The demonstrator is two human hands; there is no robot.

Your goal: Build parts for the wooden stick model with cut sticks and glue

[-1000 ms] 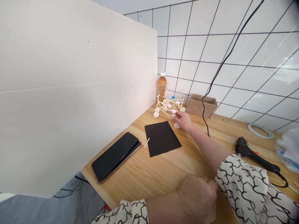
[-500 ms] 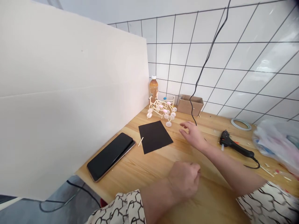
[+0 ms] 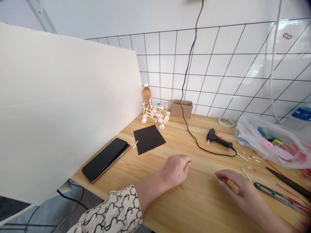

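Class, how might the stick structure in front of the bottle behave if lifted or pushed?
The stick structure is probably light, being thin and open in build. Its slender parts look easy to snap. The pale discs at its base might let it roll, though whether they turn is unclear.

Rear wall point(image 3: 218, 71): faced with white glossy tiles, dark joint lines throughout; the upper wall point(image 3: 145, 19) above the tiling is plain and pale. Left side: a tall white panel point(image 3: 73, 106) stands along the edge of the desk point(image 3: 179, 139), marked by a faint horizontal crease. The desk is light wood with visible grain. Floor, lower left: grey point(image 3: 54, 212), dark cables present. Lighting: bright, with glare patches on the right-hand tiles.
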